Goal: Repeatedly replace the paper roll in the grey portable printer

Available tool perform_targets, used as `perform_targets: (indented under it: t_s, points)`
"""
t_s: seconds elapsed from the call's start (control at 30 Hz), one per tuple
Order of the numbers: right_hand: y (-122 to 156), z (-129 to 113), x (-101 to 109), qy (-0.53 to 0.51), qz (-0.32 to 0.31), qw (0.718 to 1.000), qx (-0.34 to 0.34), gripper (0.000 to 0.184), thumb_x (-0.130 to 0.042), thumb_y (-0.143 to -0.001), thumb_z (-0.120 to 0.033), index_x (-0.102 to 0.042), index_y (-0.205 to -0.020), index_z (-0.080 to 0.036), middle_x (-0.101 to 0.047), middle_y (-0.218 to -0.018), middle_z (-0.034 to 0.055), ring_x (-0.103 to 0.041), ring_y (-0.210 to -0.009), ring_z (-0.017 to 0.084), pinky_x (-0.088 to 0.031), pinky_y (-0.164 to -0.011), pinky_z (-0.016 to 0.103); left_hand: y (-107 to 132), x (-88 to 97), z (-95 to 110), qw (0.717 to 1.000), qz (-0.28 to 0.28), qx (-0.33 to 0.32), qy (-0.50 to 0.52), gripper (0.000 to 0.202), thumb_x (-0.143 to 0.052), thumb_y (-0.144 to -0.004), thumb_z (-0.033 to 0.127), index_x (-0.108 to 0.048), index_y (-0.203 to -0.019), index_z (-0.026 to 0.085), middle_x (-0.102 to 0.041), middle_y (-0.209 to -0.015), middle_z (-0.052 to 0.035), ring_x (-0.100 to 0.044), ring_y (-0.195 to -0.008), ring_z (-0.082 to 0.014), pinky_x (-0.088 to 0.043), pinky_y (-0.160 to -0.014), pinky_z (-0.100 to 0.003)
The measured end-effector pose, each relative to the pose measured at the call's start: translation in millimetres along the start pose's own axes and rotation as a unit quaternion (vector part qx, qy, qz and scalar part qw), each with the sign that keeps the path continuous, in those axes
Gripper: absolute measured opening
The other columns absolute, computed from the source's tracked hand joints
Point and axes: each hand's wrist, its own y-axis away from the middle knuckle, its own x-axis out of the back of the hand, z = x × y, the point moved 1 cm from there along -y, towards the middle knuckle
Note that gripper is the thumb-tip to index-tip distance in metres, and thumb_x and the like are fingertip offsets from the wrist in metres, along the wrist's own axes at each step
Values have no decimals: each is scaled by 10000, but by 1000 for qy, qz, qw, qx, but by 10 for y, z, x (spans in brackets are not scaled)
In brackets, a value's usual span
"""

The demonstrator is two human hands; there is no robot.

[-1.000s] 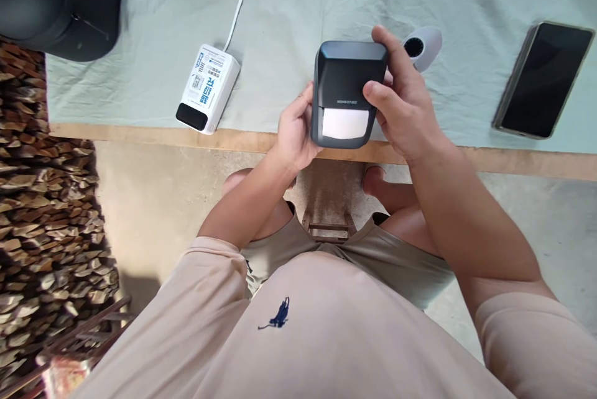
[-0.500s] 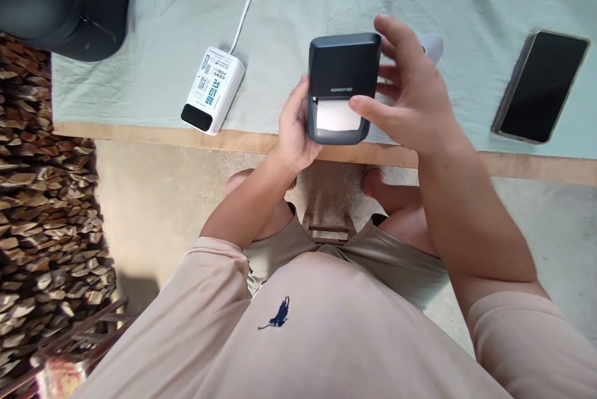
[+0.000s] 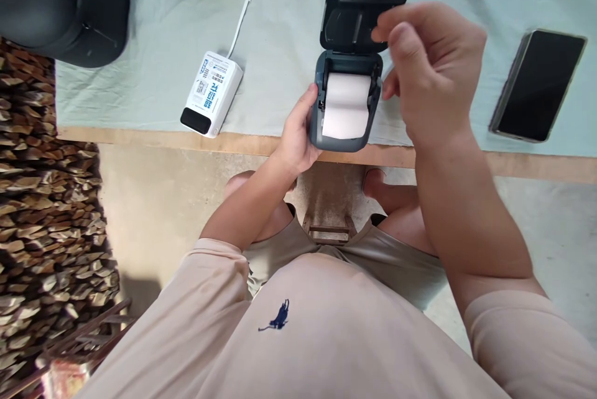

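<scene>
A dark label printer (image 3: 346,143) rests in my left hand (image 3: 298,135), whose thumb lies along its left side and whose other fingers are hidden underneath. The printer's lid (image 3: 357,13) stands swung up and back, showing a roller on its inner face. A roll of white label paper (image 3: 347,104) sits inside the body, its loose end lying over the front. My right hand (image 3: 433,69) hovers beside the raised lid, overlapping its lower right edge, fingers bent and apart, with nothing visible in them. Whether a fingertip touches the lid I cannot tell.
A white power bank (image 3: 212,94) with a short cable lies left on the cloth-covered table (image 3: 280,13). A phone (image 3: 538,85) lies at the right. A black bag or case (image 3: 65,7) fills the far left corner. Stacked firewood (image 3: 51,219) stands left of the table.
The printer's lid has gone from closed to swung open, baring the paper roll. My right hand has moved up and slightly right, its fingers bending; my left hand stays on the printer.
</scene>
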Motion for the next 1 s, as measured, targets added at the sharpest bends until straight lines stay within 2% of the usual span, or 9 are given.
perform_targets:
  t_s: [0.17, 0.27, 0.37, 0.47, 0.57, 0.73, 0.87, 0.93, 1.0]
  points:
    - [-5, 93, 44, 221, -85, 971, 25, 115, -845, -899, -414, -819, -972, -329, -802, -960, 47, -686, -809, 288, -591, -854, 538, 10, -22, 17, 1000, -15, 9, 10, 516, -534, -1128, 681, -743, -1211, 216, -835, -1247, -100, -612, -1669, -392, -647, -1258, -542]
    - [17, 162, 102, 294, -129, 947, 21, 173, -857, -845, -427, -815, -999, -360, -762, -915, 54, -704, -862, 344, -607, -826, 560, 27, -1, -1, 999, -31, 9, 20, 375, -643, -1093, 609, -737, -1132, 248, -850, -1256, -97, -570, -1701, -370, -626, -1302, -513]
    - [31, 286, 146, 286, -165, 943, 38, 272, -885, -829, -553, -777, -1022, -395, -683, -807, 66, -675, -862, 360, -608, -758, 542, 26, 41, -35, 999, -38, 5, 37, 215, -679, -1090, 485, -711, -1084, 272, -853, -1256, -71, -577, -1695, -330, -620, -1320, -485]
    - [10, 409, 151, 277, -171, 943, 63, 313, -883, -826, -596, -773, -1064, -423, -662, -780, 64, -645, -822, 346, -610, -716, 524, 17, 63, -59, 1000, -20, 3, 16, 255, -687, -1101, 504, -696, -1134, 251, -841, -1267, -63, -623, -1662, -350, -653, -1277, -515]
    - [-16, 369, 144, 293, -148, 942, 67, 397, -938, -728, -408, -798, -1099, -425, -706, -792, 33, -637, -778, 327, -621, -712, 521, 41, 20, -31, 1000, 2, 20, 7, 335, -708, -1094, 581, -704, -1135, 248, -852, -1268, -76, -648, -1640, -369, -661, -1267, -504]
    - [-17, -28, 192, 172, -149, 974, 3, 473, -852, -667, -123, -806, -1078, -352, -838, -987, -17, -716, -848, 254, -593, -800, 428, 112, -116, 100, 997, 43, 46, 53, 290, -517, -1191, 408, -715, -1143, 201, -865, -1279, -95, -637, -1655, -339, -609, -1338, -452]
    - [-141, 5, 321, -82, 5, 996, -45, 397, -698, -608, -151, -808, -972, -265, -742, -855, 10, -499, -578, 146, -233, -493, 328, 99, -132, 152, 989, 74, 79, 96, 378, -458, -1222, 441, -719, -1416, 247, -875, -1256, -30, -715, -1583, -309, -672, -1249, -438]
    - [-248, 179, 417, -163, 127, 974, -95, 275, -676, -617, -213, -735, -880, -273, -617, -781, 15, -366, -546, 138, -97, -501, 327, 88, -122, 159, 986, 84, 84, 118, 378, -472, -1222, 420, -706, -1477, 267, -877, -1268, -15, -751, -1538, -304, -691, -1214, -423]
    - [-341, 360, 505, -211, 180, 947, -164, 178, -651, -684, -261, -629, -860, -278, -528, -815, 18, -364, -587, 147, -109, -519, 323, 85, -119, 162, 984, 88, 83, 134, 372, -497, -1217, 411, -702, -1490, 264, -875, -1286, -12, -770, -1511, -306, -702, -1190, -408]
